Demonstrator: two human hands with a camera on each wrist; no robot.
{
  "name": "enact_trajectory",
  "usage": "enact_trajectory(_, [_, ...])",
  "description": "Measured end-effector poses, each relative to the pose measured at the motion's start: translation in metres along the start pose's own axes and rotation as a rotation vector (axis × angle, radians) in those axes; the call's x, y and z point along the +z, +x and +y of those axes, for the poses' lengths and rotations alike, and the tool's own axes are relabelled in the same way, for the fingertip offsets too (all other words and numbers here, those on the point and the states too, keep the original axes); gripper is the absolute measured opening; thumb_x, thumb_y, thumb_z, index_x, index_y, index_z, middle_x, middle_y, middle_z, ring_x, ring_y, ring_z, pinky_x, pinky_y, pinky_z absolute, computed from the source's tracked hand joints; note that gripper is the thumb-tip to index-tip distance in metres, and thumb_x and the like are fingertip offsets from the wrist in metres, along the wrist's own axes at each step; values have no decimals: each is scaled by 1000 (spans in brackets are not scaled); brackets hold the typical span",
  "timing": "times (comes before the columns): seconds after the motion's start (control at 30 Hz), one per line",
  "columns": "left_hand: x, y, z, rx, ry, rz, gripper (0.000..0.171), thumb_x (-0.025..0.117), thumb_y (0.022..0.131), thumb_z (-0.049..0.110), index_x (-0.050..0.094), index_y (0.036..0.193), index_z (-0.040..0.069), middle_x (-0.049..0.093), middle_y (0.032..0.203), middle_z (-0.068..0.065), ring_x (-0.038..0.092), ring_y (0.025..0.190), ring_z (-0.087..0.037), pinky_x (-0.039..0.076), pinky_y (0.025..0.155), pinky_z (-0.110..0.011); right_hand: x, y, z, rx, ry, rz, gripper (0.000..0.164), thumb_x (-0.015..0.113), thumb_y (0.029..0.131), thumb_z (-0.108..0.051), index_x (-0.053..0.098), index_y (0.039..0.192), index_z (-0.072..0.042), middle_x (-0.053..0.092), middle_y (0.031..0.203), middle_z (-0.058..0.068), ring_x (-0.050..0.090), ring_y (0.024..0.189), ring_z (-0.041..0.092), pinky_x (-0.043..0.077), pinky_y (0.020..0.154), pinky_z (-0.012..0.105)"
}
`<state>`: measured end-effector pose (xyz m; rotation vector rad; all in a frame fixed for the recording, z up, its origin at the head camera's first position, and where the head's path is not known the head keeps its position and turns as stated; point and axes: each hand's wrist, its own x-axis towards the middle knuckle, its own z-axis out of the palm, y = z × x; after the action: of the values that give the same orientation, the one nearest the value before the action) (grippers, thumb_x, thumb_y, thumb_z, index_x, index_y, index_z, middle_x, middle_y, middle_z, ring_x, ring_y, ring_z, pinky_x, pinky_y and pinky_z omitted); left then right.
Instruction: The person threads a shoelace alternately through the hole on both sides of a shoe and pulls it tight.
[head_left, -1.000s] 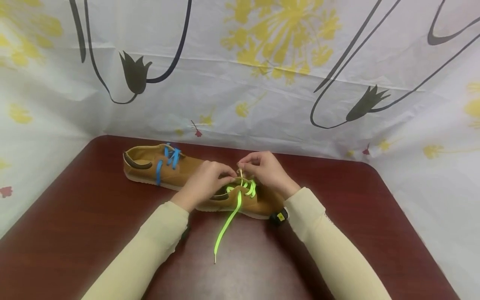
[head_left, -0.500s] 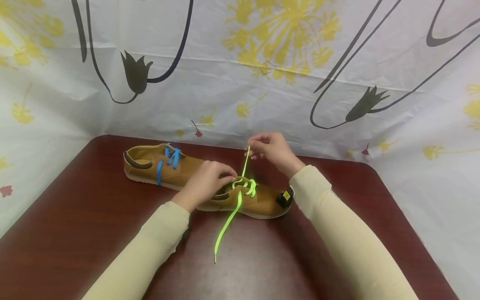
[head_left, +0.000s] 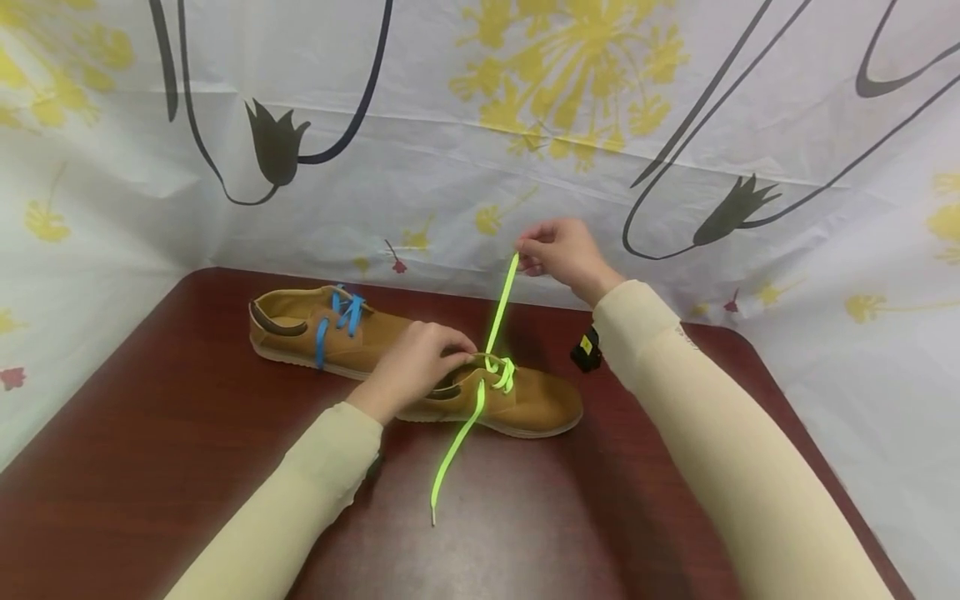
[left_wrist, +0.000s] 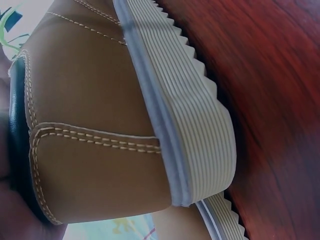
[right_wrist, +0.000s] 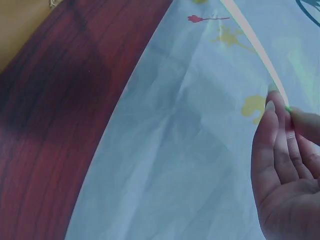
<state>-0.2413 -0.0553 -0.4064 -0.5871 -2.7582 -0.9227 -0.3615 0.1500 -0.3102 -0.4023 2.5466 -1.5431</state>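
Observation:
A tan shoe (head_left: pixel 543 400) with neon-green lacing lies on its sole, toe to the right. My left hand (head_left: pixel 423 362) reaches over its heel end, pinching the edge of its far lace flap between thumb and finger. Raised behind the shoe, my right hand (head_left: pixel 566 254) pinches one end of the green shoelace (head_left: pixel 504 308), pulled taut from the far flap. The lace's other end hangs over the near side onto the table. In the right wrist view, thumb and fingertips (right_wrist: pixel 270 107) meet on the lace. The left wrist view shows the shoe's stitched heel side (left_wrist: pixel 90 90) and ribbed sole (left_wrist: pixel 200 135).
Behind and to the left stands a second tan shoe (head_left: pixel 382 333) with a blue shoelace (head_left: pixel 321 342), partly hidden by my left hand. Both shoes are on a dark red wooden table (head_left: pixel 150 433). A white patterned sheet (head_left: pixel 420 167) hangs around the back and sides.
My right hand has moved up, back and a little right, drawing a longer stretch of green shoelace out of the far flap. The left hand keeps its place on the shoe.

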Motion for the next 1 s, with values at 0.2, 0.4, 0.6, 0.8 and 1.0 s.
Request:
enact_trajectory(0.2, [1, 1, 0, 3, 12, 2, 11, 74, 93, 22, 80, 99, 15, 78, 96, 1, 70, 89, -14, 57, 82, -32, 4, 3, 12, -5, -87, -9, 25, 63, 100, -11, 68, 113, 9, 75, 93, 10, 73, 74, 17, 60, 67, 27])
enact_trajectory(0.4, [1, 3, -3, 11, 16, 4, 12, 73, 94, 23, 81, 98, 16, 79, 96, 2, 71, 91, -15, 57, 85, -33, 9, 1, 38, 67, -106, -101, 25, 61, 100, -10, 68, 116, 9, 74, 104, 18, 73, 75, 18, 61, 70, 28])
enact_trajectory(0.6, [1, 6, -6, 2, 11, -11, 12, 72, 94, 25, 81, 100, 17, 78, 99, 2, 71, 94, -16, 57, 86, -34, 13, -5, 63, 99, -129, -186, 28, 62, 101, -13, 67, 119, 8, 72, 112, 28, 75, 84, 28, 62, 82, 43])
enact_trajectory(0.8, [-1, 8, -9, -28, 6, -56, 16, 71, 96, 23, 80, 105, 15, 79, 104, -1, 72, 99, -18, 58, 89, -36, 13, -12, 79, 113, -185, -252, 32, 60, 102, -18, 68, 121, 7, 74, 108, 26, 75, 86, 28, 61, 86, 47])
enact_trajectory(1.0, [-11, 9, -16, -67, 20, -99, 18, 69, 98, 26, 80, 108, 15, 78, 105, -1, 72, 99, -18, 58, 89, -37, 13, -23, 86, 27, -376, -257, 32, 61, 101, -20, 70, 121, 3, 76, 99, 17, 73, 84, 26, 60, 76, 38])
